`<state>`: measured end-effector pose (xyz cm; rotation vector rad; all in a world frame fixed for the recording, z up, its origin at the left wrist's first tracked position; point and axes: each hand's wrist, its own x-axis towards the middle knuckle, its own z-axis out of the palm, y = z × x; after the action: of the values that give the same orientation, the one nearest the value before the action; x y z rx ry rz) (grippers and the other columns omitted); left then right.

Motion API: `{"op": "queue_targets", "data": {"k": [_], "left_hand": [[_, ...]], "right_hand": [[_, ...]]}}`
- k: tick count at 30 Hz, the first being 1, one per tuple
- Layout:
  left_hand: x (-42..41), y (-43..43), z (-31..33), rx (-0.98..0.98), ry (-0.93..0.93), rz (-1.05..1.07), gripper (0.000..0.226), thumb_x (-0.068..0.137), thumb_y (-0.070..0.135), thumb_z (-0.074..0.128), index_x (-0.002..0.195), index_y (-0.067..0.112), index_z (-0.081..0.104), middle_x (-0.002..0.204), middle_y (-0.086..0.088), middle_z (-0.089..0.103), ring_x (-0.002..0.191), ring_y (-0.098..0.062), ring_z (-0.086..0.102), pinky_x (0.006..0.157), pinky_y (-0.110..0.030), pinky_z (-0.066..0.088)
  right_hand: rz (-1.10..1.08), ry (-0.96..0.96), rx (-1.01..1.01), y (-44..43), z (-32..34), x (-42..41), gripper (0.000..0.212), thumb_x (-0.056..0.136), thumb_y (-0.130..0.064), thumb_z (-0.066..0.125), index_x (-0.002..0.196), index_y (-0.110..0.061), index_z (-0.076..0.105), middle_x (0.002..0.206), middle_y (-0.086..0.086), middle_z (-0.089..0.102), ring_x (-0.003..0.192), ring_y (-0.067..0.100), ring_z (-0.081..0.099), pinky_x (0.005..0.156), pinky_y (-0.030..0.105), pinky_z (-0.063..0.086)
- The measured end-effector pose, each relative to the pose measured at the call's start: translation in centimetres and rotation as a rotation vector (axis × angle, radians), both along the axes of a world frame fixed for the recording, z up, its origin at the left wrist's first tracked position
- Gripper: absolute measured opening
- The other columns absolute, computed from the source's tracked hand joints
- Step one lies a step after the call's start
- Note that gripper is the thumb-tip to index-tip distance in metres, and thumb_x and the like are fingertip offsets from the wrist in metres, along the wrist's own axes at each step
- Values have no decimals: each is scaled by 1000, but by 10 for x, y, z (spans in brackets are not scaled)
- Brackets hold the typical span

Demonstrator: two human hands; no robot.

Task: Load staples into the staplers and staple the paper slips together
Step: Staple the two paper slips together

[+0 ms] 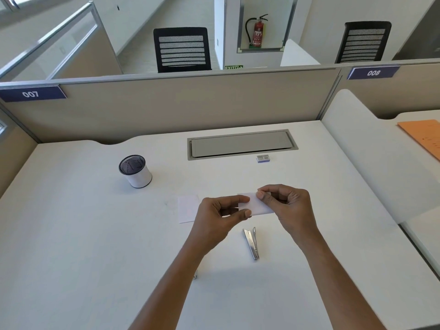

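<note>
Pinching slip [256, 204] at both ends with left hand [220, 216] and right hand [287, 206].
Likely light, limp: hold by edges with fingers [238, 199]; avoid creasing.

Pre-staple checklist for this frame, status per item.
1. Paper slip pinched by left hand and right hand: ok.
2. Stapler free on the desk, near the hands: ok.
3. Stapler loaded: cannot tell.
4. Second slip stacked with the held one: not ok, it lies apart on the desk.
5. Staple box in sight, beside the cable tray: ok.
</note>
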<state>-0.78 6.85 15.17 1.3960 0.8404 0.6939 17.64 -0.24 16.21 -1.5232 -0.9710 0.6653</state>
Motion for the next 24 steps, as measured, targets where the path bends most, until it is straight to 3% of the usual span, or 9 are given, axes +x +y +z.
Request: {"op": "queue_targets", "data": {"k": [2, 4, 7, 11, 15, 20, 24], "left_hand": [[0, 1, 1, 21, 28, 7, 26, 83, 9, 86, 105, 22, 83, 96, 4, 82, 84, -15, 79, 66, -18, 53], [2, 3, 3, 21, 40, 23, 25, 83, 10, 86, 103, 25, 83, 95, 5, 82, 79, -13, 77, 60, -22, 51], [2, 7, 4, 29, 41, 53, 27, 82, 9, 86, 99, 29, 83, 93, 3, 82, 77, -19, 77, 59, -33, 49], [3, 10, 6, 38, 27, 66, 25, 81, 11, 87, 100, 27, 84, 95, 2, 83, 80, -22, 78, 66, -47, 56], [5, 11, 7, 42, 22, 61, 24, 82, 11, 87, 101, 25, 84, 92, -4, 83, 83, -37, 77, 74, -61, 58], [6, 12, 9, 12, 9, 48, 24, 80, 9, 88, 100, 21, 84, 92, -4, 83, 87, -37, 77, 86, -53, 60], [5, 14, 11, 9, 6, 46, 24, 79, 9, 89, 99, 22, 84, 92, -2, 83, 88, -37, 77, 85, -60, 58]], "right_hand": [[-6, 24, -3, 0, 0, 1, 17, 85, -16, 82, 87, -33, 81, 77, -7, 78, 72, 9, 70, 70, 16, 53], [-17, 81, -24, 0, 0, 0, 16, 84, -23, 84, 97, -31, 79, 69, -2, 72, 66, 12, 63, 68, 20, 52], [7, 303, -66, -1, 0, -2, 51, 73, -41, 90, 118, -27, 69, 75, 18, 67, 74, 18, 66, 78, 32, 61], [96, 362, -147, -7, -3, -9, 81, 60, -42, 97, 129, -24, 60, 93, 13, 80, 84, 25, 76, 87, 39, 61], [88, 354, -158, -7, -6, -13, 77, 58, -33, 96, 126, -21, 63, 93, 12, 80, 82, 22, 75, 84, 36, 59], [76, 332, -164, -6, -4, -12, 64, 67, -19, 96, 122, -19, 64, 89, 14, 80, 78, 26, 75, 82, 39, 61], [51, 345, -148, -5, -3, -14, 55, 70, -11, 93, 117, -18, 66, 85, 15, 80, 75, 26, 74, 74, 30, 59]]}}
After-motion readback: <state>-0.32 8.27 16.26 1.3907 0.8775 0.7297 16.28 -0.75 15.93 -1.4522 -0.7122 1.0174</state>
